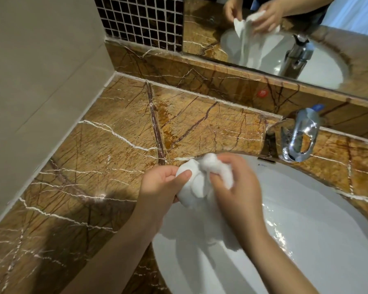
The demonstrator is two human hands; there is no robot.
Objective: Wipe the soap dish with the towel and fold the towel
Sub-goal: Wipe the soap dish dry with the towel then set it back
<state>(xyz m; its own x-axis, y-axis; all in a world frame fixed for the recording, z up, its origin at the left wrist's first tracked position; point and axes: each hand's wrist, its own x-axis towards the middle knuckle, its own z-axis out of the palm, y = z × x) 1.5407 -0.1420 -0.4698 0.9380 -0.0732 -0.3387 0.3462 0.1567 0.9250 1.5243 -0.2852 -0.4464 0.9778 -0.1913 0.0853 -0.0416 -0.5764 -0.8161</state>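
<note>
No soap dish shows anywhere on the counter or in the sink (306, 230), so whether the wiping is done cannot be told from this view; judging by how the towel (197, 183) is handled, the fold looks like the step in hand, and it is not finished. The towel is held in the air above the left rim of the sink, in front of and to the left of the faucet (300, 136). The left hand (159, 187) is closed around the towel's left side, thumb pressed on top and fingers curled beneath it. The right hand (240, 187) is also closed, pinching the towel's upper right part between thumb and fingers. With both hands clamped on it, the towel sits as 1 bunched white lump with rounded bulges rather than flat layers, and a loose length hangs down below the hands over the basin. It looks soft, thick and plain white, with no clear edge or corner laid straight. The mirror (285, 28) behind the sink shows the same 2 hands with the cloth trailing downward. What seems left is to find the corners, spread the cloth and lay it into neat folds. The marble counter (115, 145) left of the sink is bare of objects.
</note>
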